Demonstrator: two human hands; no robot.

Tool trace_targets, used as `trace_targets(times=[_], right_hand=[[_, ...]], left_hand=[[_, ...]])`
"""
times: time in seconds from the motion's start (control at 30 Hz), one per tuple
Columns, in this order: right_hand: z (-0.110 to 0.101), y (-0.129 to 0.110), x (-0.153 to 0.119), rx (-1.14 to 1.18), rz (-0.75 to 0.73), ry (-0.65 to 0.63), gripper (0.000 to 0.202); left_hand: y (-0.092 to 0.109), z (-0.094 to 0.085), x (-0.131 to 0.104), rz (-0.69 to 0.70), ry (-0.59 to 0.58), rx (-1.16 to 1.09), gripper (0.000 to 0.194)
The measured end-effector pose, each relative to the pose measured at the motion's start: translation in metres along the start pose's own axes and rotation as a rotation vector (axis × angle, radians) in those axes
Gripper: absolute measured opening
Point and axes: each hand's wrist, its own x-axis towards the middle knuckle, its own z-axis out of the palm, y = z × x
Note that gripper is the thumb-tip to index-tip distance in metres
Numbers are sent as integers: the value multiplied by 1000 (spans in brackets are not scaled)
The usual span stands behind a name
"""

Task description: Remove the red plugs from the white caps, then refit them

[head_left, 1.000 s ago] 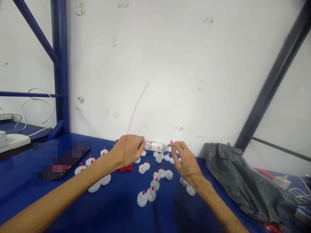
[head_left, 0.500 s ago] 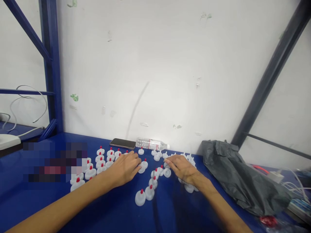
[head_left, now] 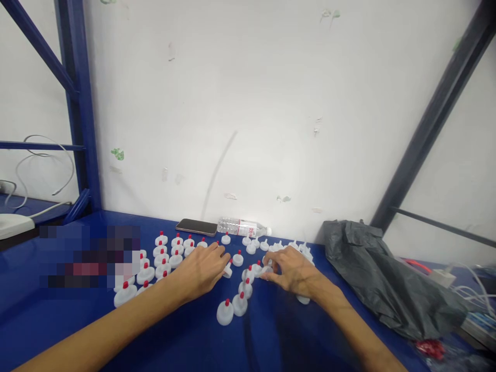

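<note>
My left hand (head_left: 205, 268) is closed, its fingertips on a tilted white nozzle cap (head_left: 227, 270) with a small red tip. Just right of it stands another red-tipped nozzle cap (head_left: 237, 259). My right hand (head_left: 292, 269) has thumb and fingers closed round a white nozzle cap (head_left: 266, 270), which they partly hide. Between the hands a curved line of red-tipped caps (head_left: 239, 306) runs toward me. Rows of red-tipped caps (head_left: 161, 268) stand at the left. White caps without red tips (head_left: 251, 248) lie behind and around my right hand.
A phone (head_left: 197, 227) and a clear plastic bottle (head_left: 244, 228) lie along the wall on the blue table (head_left: 186, 341). A dark grey plastic bag (head_left: 387, 279) covers the right side, with a red bundle (head_left: 431, 349) in front and cables beyond. A blurred patch hides part of the left.
My right hand has moved down onto the cap that lay in front of it. A red-tipped cap now stands apart, right of my left fingertips, and the cap at those fingertips has tilted.
</note>
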Motion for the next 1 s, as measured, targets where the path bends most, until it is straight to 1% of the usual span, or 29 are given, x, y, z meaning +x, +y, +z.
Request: trace_targets(times=[0.17, 0.33, 0.4, 0.5, 0.57, 0.6, 0.77, 0.83, 0.9, 1.0], right_hand=[[2, 1, 1, -32, 21, -21, 25], [5, 1, 2, -49, 20, -25, 25], [6, 2, 2, -57, 22, -25, 24], [6, 3, 2, -69, 25, -20, 22], [6, 4, 2, -83, 25, -16, 22], [6, 4, 2, -90, 26, -15, 23], [5, 5, 4, -110, 30, 15, 22], [6, 5, 4, -133, 35, 53, 21], [7, 5, 4, -152, 39, 96, 20], [8, 5, 4, -157, 36, 161, 18]], left_hand=[[4, 3, 4, 68, -4, 81, 14], [6, 11, 5, 160, 51, 113, 4], [7, 10, 5, 191, 38, 110, 6], [8, 3, 2, 213, 15, 83, 9], [5, -3, 0, 195, 5, 64, 9], [2, -7, -1, 175, 10, 56, 12], [-23, -17, -4, -39, 144, 34, 41], [-32, -17, -5, -75, 147, 20, 39], [-37, -17, -6, -82, 110, -16, 30], [-40, -14, -7, -72, 41, -105, 22]])
